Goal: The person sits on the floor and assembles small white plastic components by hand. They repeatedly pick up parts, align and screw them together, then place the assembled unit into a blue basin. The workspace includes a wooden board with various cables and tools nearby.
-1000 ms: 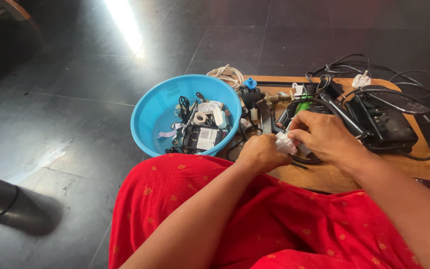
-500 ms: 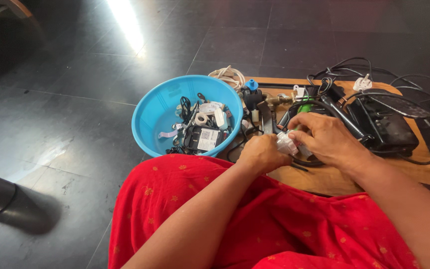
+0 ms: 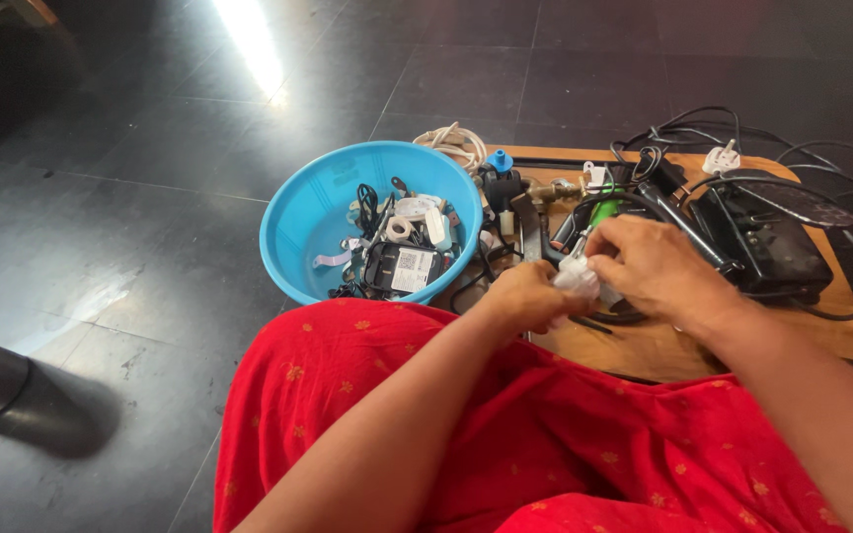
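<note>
The head view looked down over a red patterned lap to a low wooden board [image 3: 644,345] on the dark tiled floor. Both hands met above the board's near edge, closed together on a small white plastic piece [image 3: 579,279]. The left hand [image 3: 525,296] was curled around its near end, fingers folded under, while the right hand [image 3: 654,266] pinched its far end with thumb and fingertips. The piece lay directly between the two hands, its longer side running roughly left to right, and neither hand was clearly nearer to it since both touched it. What exactly the piece was I could not tell. Just to the left stood a round blue plastic basin [image 3: 298,232] holding small chargers, cables and white plugs. Beyond the hands lay a black boxy device [image 3: 767,242] amid tangled black cables [image 3: 821,163], and a white plug [image 3: 720,158] rested near the far edge
</note>
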